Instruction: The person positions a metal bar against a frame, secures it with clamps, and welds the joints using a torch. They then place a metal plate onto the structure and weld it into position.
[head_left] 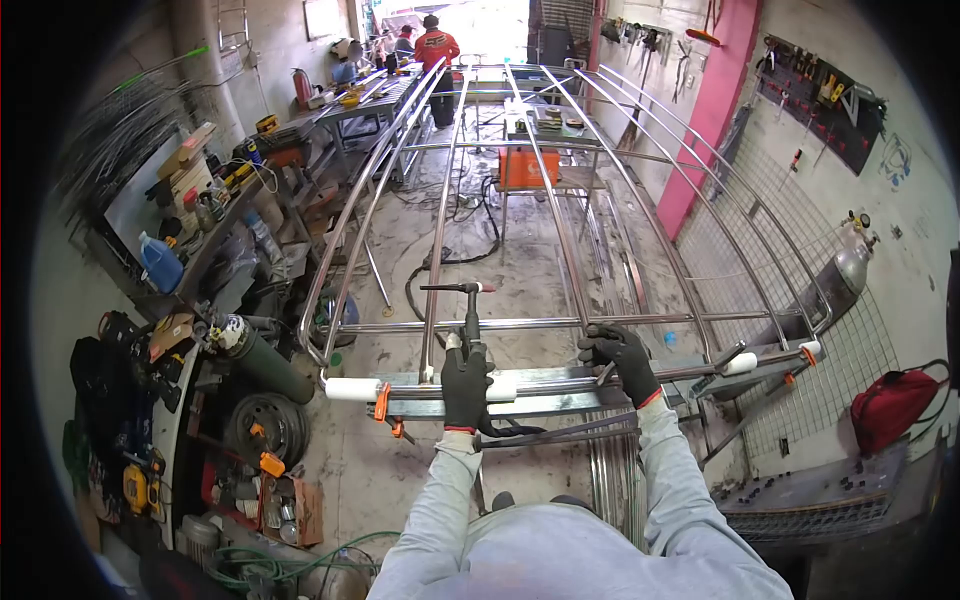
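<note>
My left hand (pixel 465 388), in a black glove with a red cuff, is closed round the handle of a TIG torch (pixel 472 312). The torch stands upright, its head with a pinkish cup pointing right. My right hand (pixel 618 362), gloved alike, has its fingers curled by a lengthwise tube of the metal tube frame (pixel 447 235); what they hold, if anything, I cannot make out. Under both hands runs the frame's near crossbar, with white sleeves (pixel 353 389) on it. Orange clamps (pixel 382 402) sit near its left end.
An orange machine (pixel 528 168) stands under the frame. Gas cylinders (pixel 262 362) (pixel 838 275) stand left and right. A cluttered bench (pixel 235 205) lines the left wall. A person in a red top (pixel 436 48) stands at the far end. A red bag (pixel 893 408) is at right.
</note>
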